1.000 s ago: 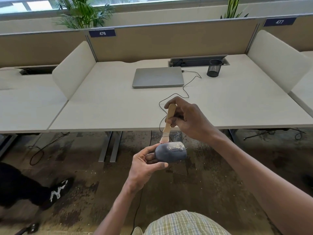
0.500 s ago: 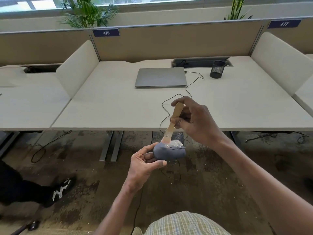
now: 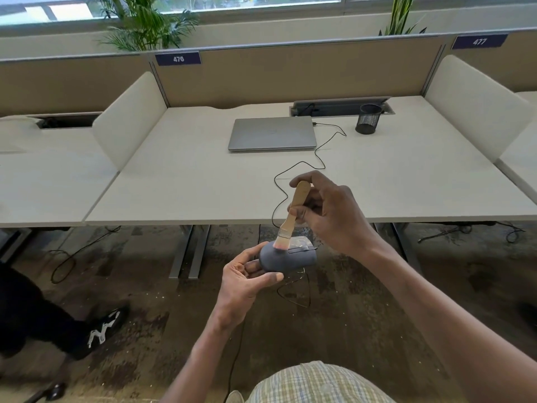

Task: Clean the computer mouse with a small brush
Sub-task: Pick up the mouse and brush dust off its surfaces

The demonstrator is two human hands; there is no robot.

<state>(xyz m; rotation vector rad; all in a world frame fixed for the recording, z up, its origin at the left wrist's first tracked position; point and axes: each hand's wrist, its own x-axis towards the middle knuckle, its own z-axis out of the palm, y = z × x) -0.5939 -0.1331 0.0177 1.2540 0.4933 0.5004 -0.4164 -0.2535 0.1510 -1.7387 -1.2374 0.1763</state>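
Right grip: right hand (image 3: 331,216) pinching the wooden handle of the small brush (image 3: 290,218), bristles down, touching the top of the mouse.
Left grip: left hand (image 3: 247,279) curled around the rear of the grey computer mouse (image 3: 287,257) — held in the air, below the front edge of the desk (image 3: 180,184).
Mouse: wired, black cable (image 3: 293,175) running up over the desk to a closed laptop (image 3: 271,136).
Brushing well, as a judgement: short, light strokes toward the button seams and wheel; mouse tilted so dust falls away to the floor; firm left hold, cable left slack.
Further out: mesh pen cup (image 3: 368,119) near the back of the desk.
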